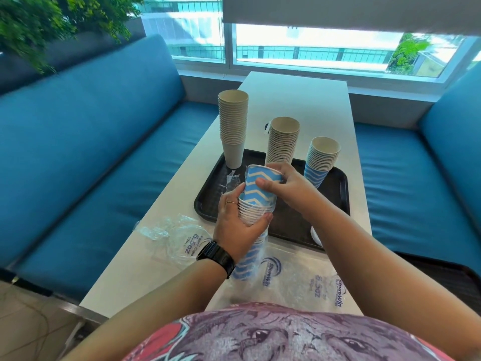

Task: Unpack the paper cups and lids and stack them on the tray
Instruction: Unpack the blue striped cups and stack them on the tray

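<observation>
Hands: our left hand (235, 220) grips blue chevron cup stack (256, 204), right hand (281, 183) grips its top cup | stack above near-left of black tray (208, 196) | three stacks stand far.

One head-worn wide-angle view looks forward and down along the white table (299, 100), close above the black tray (208, 199).

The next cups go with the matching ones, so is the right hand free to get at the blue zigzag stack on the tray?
Probably yes: the blue stack stands near the right hand with nothing between, though that hand holds a cup.
</observation>
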The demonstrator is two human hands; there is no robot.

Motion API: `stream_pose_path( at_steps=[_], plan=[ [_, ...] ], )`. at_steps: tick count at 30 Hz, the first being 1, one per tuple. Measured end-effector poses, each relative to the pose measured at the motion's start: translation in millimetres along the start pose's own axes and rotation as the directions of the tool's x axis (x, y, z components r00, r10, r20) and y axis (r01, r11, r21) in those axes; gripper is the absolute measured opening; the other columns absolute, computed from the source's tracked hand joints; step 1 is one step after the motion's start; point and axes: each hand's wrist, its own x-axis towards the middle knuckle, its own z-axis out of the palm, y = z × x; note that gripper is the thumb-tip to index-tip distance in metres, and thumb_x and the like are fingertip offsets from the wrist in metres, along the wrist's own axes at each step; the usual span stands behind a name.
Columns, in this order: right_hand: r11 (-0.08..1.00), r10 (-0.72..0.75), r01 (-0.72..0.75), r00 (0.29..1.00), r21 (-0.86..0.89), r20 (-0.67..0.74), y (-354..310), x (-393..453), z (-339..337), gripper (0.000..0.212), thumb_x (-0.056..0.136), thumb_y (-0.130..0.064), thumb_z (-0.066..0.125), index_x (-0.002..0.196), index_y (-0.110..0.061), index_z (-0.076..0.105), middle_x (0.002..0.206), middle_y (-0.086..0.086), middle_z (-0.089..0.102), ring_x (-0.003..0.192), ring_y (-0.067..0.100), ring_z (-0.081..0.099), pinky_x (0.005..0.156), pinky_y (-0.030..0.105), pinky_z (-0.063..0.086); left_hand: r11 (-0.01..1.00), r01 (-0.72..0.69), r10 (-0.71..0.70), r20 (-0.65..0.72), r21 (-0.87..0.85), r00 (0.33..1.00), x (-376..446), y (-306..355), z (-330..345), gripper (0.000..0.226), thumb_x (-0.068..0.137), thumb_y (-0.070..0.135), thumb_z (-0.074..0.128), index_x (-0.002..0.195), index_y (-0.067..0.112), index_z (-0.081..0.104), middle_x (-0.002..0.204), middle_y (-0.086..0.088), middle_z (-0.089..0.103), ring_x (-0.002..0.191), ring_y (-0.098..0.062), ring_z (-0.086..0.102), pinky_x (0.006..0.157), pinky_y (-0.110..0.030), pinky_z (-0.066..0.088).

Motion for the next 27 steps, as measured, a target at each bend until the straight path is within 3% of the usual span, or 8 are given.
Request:
stream_pose_path(
  at_steps=[5, 10, 12, 15, 20, 23, 27],
  plan=[
    [0.966, 0.003, 0.000, 1.000, 0.259, -0.014, 1.4, -2.0, 1.2, 0.064, 0.059, -0.037, 0.089, 0.113, -0.020, 0.057, 0.116, 0.011, 0.066, 0.099, 0.019, 0.069, 0.089, 0.035, 0.056, 1.000, -0.005, 0.005, 0.027, -0.012, 1.000, 0.3, 0.0, 0.0, 0.086, 0.071, 0.050, 0.076, 0.144, 0.023, 0.039, 0.129, 0.000, 0.044, 0.115, -0.008, 0.050, 0.098, -0.025, 0.043],
    [0.942, -0.085, 0.140, 0.979, 0.305, -0.187, -7.6, -0.5, -2.5, 0.059, 0.065, -0.028, 0.085, 0.114, -0.024, 0.054, 0.111, 0.004, 0.065, 0.100, 0.015, 0.068, 0.087, 0.032, 0.056, 0.999, 0.005, -0.004, 0.022, -0.033, 1.000, -0.1, -1.6, 0.0, 0.093, 0.064, 0.064, 0.069, 0.143, 0.025, 0.040, 0.129, 0.003, 0.042, 0.120, -0.010, 0.049, 0.103, -0.027, 0.040],
    [0.935, -0.124, 0.202, 0.956, 0.290, -0.267, -13.5, -0.9, -9.0, 0.056, 0.074, -0.019, 0.083, 0.119, -0.023, 0.051, 0.109, -0.003, 0.064, 0.095, 0.007, 0.067, 0.081, 0.023, 0.054, 0.999, 0.004, -0.003, 0.023, -0.036, 1.000, 0.3, -3.6, 0.7, 0.092, 0.065, 0.062, 0.071, 0.143, 0.026, 0.039, 0.130, 0.005, 0.040, 0.121, -0.010, 0.048, 0.105, -0.028, 0.039],
    [0.949, -0.180, 0.259, 0.913, 0.180, -0.367, -19.1, 3.1, -25.2, 0.054, 0.080, -0.016, 0.078, 0.123, -0.025, 0.047, 0.113, -0.007, 0.058, 0.098, 0.006, 0.063, 0.080, 0.017, 0.053, 1.000, -0.004, 0.005, 0.032, -0.031, 0.999, 1.0, -5.7, 1.6, 0.090, 0.065, 0.062, 0.071, 0.143, 0.031, 0.037, 0.130, 0.009, 0.038, 0.121, -0.008, 0.046, 0.105, -0.027, 0.039],
    [0.946, -0.323, 0.283, 0.800, -0.156, -0.506, -16.9, 22.2, -65.2, 0.065, 0.075, -0.033, 0.079, 0.130, -0.024, 0.047, 0.130, 0.004, 0.052, 0.116, 0.017, 0.056, 0.095, 0.028, 0.051, 0.999, 0.004, -0.003, 0.041, -0.038, 0.999, 1.7, -6.1, 2.5, 0.092, 0.062, 0.068, 0.065, 0.142, 0.032, 0.037, 0.130, 0.008, 0.038, 0.119, -0.007, 0.046, 0.103, -0.025, 0.037],
    [0.932, -0.359, 0.257, 0.731, -0.253, -0.580, -17.8, 32.8, -89.7, 0.068, 0.074, -0.035, 0.078, 0.133, -0.021, 0.048, 0.129, 0.004, 0.047, 0.119, 0.018, 0.052, 0.101, 0.031, 0.046, 1.000, -0.001, 0.002, 0.043, -0.021, 0.999, 2.7, -6.0, 3.1, 0.092, 0.061, 0.068, 0.065, 0.141, 0.033, 0.037, 0.129, 0.010, 0.038, 0.118, -0.007, 0.045, 0.103, -0.026, 0.037],
    [0.922, -0.372, 0.190, 0.670, -0.336, -0.642, -17.6, 49.9, -114.9, 0.067, 0.078, -0.027, 0.078, 0.136, -0.014, 0.048, 0.130, 0.007, 0.044, 0.122, 0.020, 0.047, 0.100, 0.020, 0.036, 1.000, 0.008, -0.007, 0.050, -0.018, 0.999, 4.5, -6.3, 3.4, 0.089, 0.061, 0.069, 0.065, 0.139, 0.038, 0.035, 0.128, 0.011, 0.037, 0.119, -0.007, 0.046, 0.104, -0.029, 0.040]
  ],
)
